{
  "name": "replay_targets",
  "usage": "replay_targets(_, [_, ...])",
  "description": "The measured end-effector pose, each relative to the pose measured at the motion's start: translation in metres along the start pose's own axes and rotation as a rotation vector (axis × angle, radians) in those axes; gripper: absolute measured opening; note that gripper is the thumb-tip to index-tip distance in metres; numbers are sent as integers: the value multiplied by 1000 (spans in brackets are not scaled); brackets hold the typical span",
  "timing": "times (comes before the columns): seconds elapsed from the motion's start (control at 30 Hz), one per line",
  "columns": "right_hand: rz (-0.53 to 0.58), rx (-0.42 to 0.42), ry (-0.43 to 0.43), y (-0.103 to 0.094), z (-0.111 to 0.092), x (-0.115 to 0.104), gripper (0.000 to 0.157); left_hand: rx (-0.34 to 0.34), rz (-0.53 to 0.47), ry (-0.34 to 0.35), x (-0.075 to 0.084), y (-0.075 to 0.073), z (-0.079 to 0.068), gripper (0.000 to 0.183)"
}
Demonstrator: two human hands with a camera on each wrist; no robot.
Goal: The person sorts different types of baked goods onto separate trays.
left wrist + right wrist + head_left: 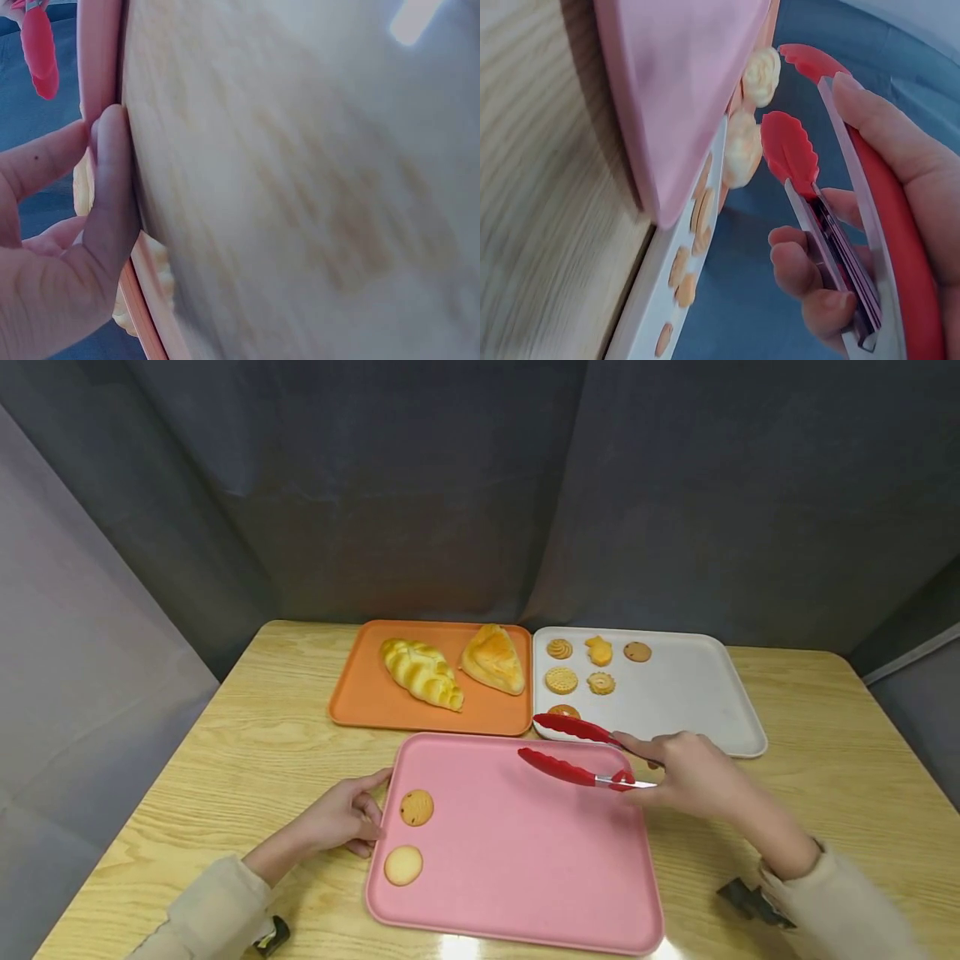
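Observation:
My right hand (690, 772) grips a pair of red-tipped tongs (558, 767), whose two arms stand spread with nothing between the tips. The tongs hang over the far right part of the pink tray (525, 852), near the front left corner of the white tray (690, 693). At the pink tray's left rim, my left hand (345, 817) pinches the edge between thumb and finger, as the left wrist view shows. Inside that tray, along its left side, lie a speckled cookie (416, 807) and a plain round cookie (403, 866).
Several cookies sit on the white tray's left half, among them a ring-shaped cookie (562, 711) partly hidden by the tongs. Beside it, an orange tray (356, 697) carries a braided bread (423, 674) and a triangular pastry (492, 660). A dark curtain (420, 493) hangs behind the wooden table (225, 760).

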State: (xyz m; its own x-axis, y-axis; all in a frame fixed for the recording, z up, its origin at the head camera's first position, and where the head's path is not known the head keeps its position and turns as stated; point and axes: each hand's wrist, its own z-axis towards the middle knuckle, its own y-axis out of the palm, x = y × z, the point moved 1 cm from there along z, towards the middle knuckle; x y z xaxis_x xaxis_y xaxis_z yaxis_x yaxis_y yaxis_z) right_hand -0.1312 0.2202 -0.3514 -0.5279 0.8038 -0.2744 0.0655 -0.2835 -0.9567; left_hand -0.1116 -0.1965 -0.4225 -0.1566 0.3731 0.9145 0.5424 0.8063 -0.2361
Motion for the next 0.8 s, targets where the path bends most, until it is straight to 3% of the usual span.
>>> replay_targets(0.3, [26, -76, -70, 9, 8, -21, 64, 8, -5, -9, 1, 1, 0, 82])
replay_targets(0.8, [8, -128, -148, 23, 25, -41, 68, 13, 22, 0, 0, 0, 0, 82])
